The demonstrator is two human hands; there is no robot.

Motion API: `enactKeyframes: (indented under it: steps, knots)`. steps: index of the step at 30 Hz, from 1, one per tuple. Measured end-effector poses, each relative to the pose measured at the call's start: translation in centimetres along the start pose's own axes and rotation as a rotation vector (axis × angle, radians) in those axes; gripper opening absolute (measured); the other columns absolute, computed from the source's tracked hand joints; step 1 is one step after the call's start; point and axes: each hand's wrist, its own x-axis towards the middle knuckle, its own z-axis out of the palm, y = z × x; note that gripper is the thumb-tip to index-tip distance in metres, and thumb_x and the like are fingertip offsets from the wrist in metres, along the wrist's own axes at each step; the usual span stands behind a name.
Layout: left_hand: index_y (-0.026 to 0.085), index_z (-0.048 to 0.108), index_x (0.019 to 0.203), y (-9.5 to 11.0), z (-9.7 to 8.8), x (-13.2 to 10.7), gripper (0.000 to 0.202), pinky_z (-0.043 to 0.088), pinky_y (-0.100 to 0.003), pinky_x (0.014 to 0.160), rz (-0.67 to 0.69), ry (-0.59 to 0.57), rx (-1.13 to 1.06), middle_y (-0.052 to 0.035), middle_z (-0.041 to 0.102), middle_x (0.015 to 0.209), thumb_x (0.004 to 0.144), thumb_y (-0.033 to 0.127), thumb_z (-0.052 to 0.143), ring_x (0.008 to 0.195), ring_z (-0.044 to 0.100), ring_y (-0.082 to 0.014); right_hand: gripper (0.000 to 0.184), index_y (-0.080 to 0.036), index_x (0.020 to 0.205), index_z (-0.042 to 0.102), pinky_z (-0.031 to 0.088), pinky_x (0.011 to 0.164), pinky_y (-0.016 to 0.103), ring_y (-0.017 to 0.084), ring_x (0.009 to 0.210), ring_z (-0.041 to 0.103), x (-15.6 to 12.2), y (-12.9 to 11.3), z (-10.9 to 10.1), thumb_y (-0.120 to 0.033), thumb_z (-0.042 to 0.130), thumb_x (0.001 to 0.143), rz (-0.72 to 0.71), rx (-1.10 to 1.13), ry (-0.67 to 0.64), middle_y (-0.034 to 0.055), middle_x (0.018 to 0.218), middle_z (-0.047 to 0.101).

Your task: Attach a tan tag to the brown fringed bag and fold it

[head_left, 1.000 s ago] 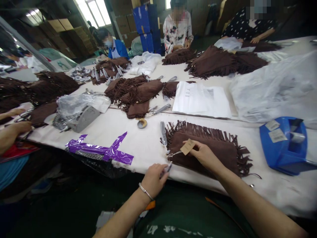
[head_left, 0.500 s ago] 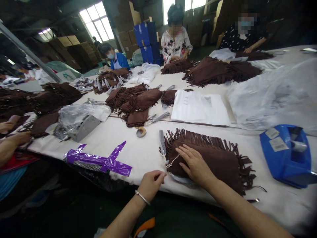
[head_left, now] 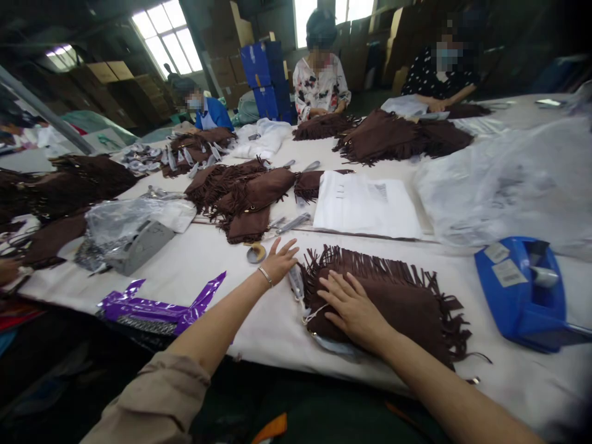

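Bag (head_left: pixel 407 302) under right hand (head_left: pixel 352 310), seemingly near table edge (head_left: pixel 282 353)

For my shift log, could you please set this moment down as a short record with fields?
Right hand: spread flat on a brown fringed bag
Left hand: open, beside the bag's left end; contact unclear
Near left hand: roll, apparently tape
Right of bag: blue tape dispenser
Beyond bag: white packet
Front left: purple tape

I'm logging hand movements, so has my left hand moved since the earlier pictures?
Yes. Judged against the small tape roll, the left hand has moved forward, from the near edge of the table to just right of the roll.
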Motion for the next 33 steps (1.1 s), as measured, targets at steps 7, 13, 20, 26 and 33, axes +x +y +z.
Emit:
enactKeyframes:
  steps: [7, 13, 20, 26, 33]
  knots:
    - [0.014, 0.061, 0.100, 1.5, -6.7, -7.7, 0.032, 0.013, -0.051, 0.111, -0.092, -0.037, 0.085, -0.0129, 0.062, 0.111, 0.086, 0.003, 0.034, 0.124, 0.042, -0.0240, 0.029, -0.015, 0.096, 0.062, 0.013, 0.113, 0.048, 0.026, 0.127, 0.037, 0.0, 0.7, -0.5, -0.041, 0.057, 0.086, 0.016, -0.054, -0.040, 0.0106, 0.111, 0.062]
    - [0.021, 0.062, 0.107, 11.4, -7.0, -14.9, 0.034, 0.045, -0.034, 0.068, -0.663, -0.507, -0.704, -0.0047, 0.066, 0.076, 0.075, 0.033, 0.060, 0.071, 0.060, -0.0221, 0.071, -0.012, 0.130, 0.046, 0.021, 0.107, 0.053, 0.035, 0.126, 0.035, -3.9, -1.6, 0.2, -0.064, 0.048, 0.081, 0.082, -0.063, -0.103, 0.0174, 0.131, 0.048]
    - [0.015, 0.053, 0.060, 18.3, -1.1, -12.1, 0.053, 0.033, -0.023, 0.048, -0.859, -0.507, -1.465, 0.0030, 0.051, 0.048, 0.064, 0.069, 0.055, 0.046, 0.045, -0.0105, 0.073, -0.011, 0.133, 0.043, 0.025, 0.105, 0.050, 0.033, 0.121, 0.039, -4.6, -2.7, 0.4, -0.050, 0.066, 0.075, 0.071, -0.172, -0.158, 0.0154, 0.129, 0.049]
    - [0.016, 0.055, 0.060, 20.8, -1.0, -8.4, 0.048, 0.029, -0.023, 0.040, -0.940, -0.261, -1.583, 0.0068, 0.038, 0.029, 0.065, 0.064, 0.055, 0.030, 0.036, -0.0100, 0.060, -0.007, 0.117, 0.057, 0.043, 0.086, 0.046, 0.031, 0.097, 0.051, -3.7, -4.1, -1.9, -0.040, 0.074, 0.070, 0.169, -0.241, -0.185, 0.0154, 0.106, 0.061]
    - [0.017, 0.053, 0.078, 20.7, -0.2, -10.6, 0.046, 0.025, -0.020, 0.035, -1.078, 0.041, -1.180, 0.0072, 0.045, 0.031, 0.072, 0.062, 0.050, 0.028, 0.038, -0.0100, 0.061, -0.012, 0.135, 0.039, 0.027, 0.100, 0.061, 0.033, 0.124, 0.036, -6.8, -2.8, 1.1, -0.026, 0.060, 0.080, 0.084, -0.222, -0.118, 0.0146, 0.138, 0.042]
